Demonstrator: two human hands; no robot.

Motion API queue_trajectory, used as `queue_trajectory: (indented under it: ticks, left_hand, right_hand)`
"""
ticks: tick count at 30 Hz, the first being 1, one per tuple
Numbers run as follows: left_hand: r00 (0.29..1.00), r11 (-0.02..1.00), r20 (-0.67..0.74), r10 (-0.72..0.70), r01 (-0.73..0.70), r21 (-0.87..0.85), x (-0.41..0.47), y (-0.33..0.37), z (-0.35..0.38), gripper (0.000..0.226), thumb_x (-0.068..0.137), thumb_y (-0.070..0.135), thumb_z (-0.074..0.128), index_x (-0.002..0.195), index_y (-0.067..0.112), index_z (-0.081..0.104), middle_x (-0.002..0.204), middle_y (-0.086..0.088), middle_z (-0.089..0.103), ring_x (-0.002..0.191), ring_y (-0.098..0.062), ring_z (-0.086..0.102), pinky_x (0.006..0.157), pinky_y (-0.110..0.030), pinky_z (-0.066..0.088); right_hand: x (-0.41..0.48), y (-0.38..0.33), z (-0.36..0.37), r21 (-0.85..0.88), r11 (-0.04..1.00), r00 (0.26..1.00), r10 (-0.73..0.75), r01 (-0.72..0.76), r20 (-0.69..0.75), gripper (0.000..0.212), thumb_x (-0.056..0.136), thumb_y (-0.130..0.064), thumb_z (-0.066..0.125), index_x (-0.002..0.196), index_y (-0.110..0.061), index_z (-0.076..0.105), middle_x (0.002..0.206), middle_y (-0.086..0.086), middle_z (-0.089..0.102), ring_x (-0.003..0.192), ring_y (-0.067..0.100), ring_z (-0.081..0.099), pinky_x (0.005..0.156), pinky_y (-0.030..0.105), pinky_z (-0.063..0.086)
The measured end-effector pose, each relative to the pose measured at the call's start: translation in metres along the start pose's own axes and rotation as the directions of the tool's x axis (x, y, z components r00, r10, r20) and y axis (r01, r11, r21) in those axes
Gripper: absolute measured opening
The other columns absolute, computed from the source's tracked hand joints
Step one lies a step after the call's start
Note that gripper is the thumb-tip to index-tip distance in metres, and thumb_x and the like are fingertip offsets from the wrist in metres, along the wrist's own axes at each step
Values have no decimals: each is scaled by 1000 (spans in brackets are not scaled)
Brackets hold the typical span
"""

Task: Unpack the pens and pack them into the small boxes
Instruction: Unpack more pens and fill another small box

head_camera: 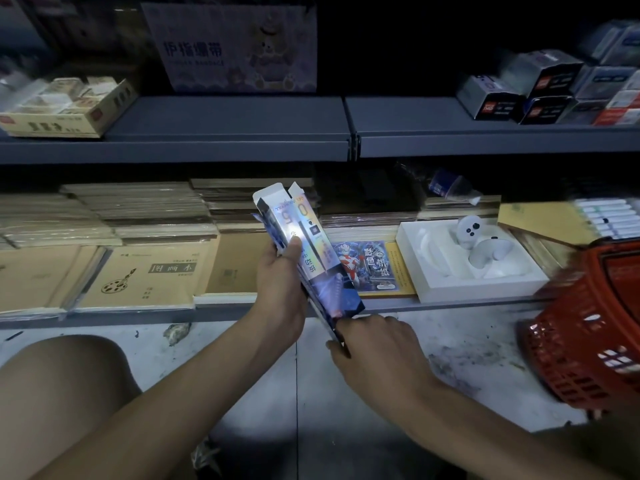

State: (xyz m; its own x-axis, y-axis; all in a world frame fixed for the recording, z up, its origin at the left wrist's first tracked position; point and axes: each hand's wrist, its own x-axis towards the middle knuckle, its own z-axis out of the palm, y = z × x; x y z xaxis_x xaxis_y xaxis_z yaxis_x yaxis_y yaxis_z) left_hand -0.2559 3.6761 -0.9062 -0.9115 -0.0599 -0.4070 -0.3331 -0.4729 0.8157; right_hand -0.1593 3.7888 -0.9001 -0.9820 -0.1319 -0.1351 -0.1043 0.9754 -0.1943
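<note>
Grey metal shelving (242, 126) behind slim glossy cardboard box (313, 233) in left hand (280, 277).

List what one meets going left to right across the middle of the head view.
Brown sketchbook → pen box in the left hand → superhero card → white tray with a controller → red basket.

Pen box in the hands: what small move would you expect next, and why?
Probably the right hand closes the lower end of the pen box, so pens can go in from above: the left hand grips its middle, the top flap stands open, and the right one pinches at the bottom end.
</note>
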Motion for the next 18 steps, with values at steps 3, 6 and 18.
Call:
queue_trajectory:
  ticks: [3,6,18]
  left_hand:
    - [999,999,-18,28,-27,22,4,-3,-3,34,108,17,50,142,16,53,119,-2,73,88,-12,74,57,-23,59]
    - [999,998,-38,28,-25,65,7,-7,-7,35,108,16,50,143,19,52,116,1,71,93,-13,71,56,-22,58]
    - [999,991,-9,-54,54,120,15,2,-29,34,109,21,48,141,13,53,128,-13,70,112,-33,70,72,-41,63]
  right_hand:
    - [3,9,-7,14,999,999,-47,47,1,23,106,-40,47,111,-24,62,107,-2,70,95,23,67,80,32,48]
    - [6,21,-19,-43,994,995,-97,97,19,18,105,-37,51,107,-26,65,104,-3,69,91,22,63,70,31,36]
    - [-3,82,-68,-85,993,984,-73,87,164,12,91,-24,57,93,-33,50,72,-7,50,72,20,55,58,33,42]
